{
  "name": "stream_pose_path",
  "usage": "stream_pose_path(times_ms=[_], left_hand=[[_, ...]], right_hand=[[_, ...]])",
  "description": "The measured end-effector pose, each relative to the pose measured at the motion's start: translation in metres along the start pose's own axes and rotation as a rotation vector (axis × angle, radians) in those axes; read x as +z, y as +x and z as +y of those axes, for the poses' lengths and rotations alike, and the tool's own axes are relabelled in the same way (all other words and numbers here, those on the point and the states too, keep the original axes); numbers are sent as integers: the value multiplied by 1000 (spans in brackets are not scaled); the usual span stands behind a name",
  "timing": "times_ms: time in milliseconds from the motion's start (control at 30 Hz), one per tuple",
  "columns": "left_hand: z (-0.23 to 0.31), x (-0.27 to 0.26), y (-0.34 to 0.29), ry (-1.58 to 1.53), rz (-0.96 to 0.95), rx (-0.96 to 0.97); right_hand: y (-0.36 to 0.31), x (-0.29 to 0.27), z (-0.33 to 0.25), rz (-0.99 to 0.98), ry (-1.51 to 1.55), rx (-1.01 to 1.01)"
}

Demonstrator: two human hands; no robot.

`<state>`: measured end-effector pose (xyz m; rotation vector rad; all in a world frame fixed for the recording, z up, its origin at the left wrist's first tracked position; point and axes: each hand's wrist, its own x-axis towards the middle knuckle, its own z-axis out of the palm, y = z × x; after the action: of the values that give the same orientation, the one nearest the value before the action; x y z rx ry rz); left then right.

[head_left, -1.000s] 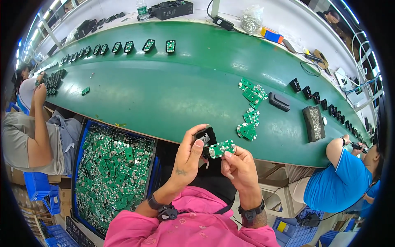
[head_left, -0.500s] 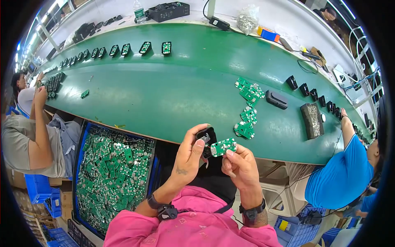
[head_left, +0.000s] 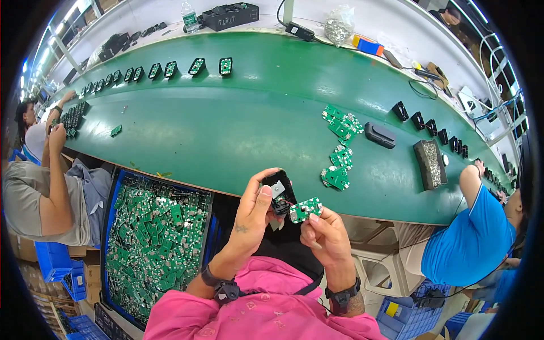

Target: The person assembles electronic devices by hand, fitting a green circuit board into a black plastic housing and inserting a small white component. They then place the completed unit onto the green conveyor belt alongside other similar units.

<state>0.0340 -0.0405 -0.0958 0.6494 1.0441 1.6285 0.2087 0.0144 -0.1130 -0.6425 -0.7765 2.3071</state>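
Observation:
My left hand [head_left: 253, 207] is closed around a small black plastic housing [head_left: 285, 182], its open side facing up and a metal-coloured part visible inside. Between the thumb and fingers of my right hand [head_left: 327, 233] is a green circuit board [head_left: 305, 210], held just right of the housing. Board and housing are close together at the table's front edge; thin wires seem to run near the housing's lower end. Beyond my right hand, a loose group of green circuit boards [head_left: 342, 127] lies on the table, with a closed black case [head_left: 380, 135] beside it.
A blue-rimmed bin [head_left: 116, 187] heaped with boards stands at my left. Filled housings [head_left: 225, 66] line the green table [head_left: 226, 130] at the far left. Black housings [head_left: 417, 120] and a box of small metal parts [head_left: 430, 164] sit right. Co-workers sit on both sides.
My left hand has tilted the housing so its inside shows more. My right hand has moved the board slightly left and down. The right co-worker's arm has shifted.

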Motion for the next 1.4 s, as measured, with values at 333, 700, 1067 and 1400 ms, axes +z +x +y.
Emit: stream_pose_path(times_ms=[333, 700, 1067, 1400], left_hand=[[-13, 9, 7, 304, -83, 137], [-8, -1, -8, 385, -89, 46], [-9, 8, -6, 415, -128, -26], [-3, 7, -10, 661, -197, 10]], right_hand=[[-10, 0, 3, 136, -114, -13], [12, 10, 20, 131, -259, -23], [3, 12, 7, 450, -849, -534], [7, 31, -16, 99, -1018, -544]])
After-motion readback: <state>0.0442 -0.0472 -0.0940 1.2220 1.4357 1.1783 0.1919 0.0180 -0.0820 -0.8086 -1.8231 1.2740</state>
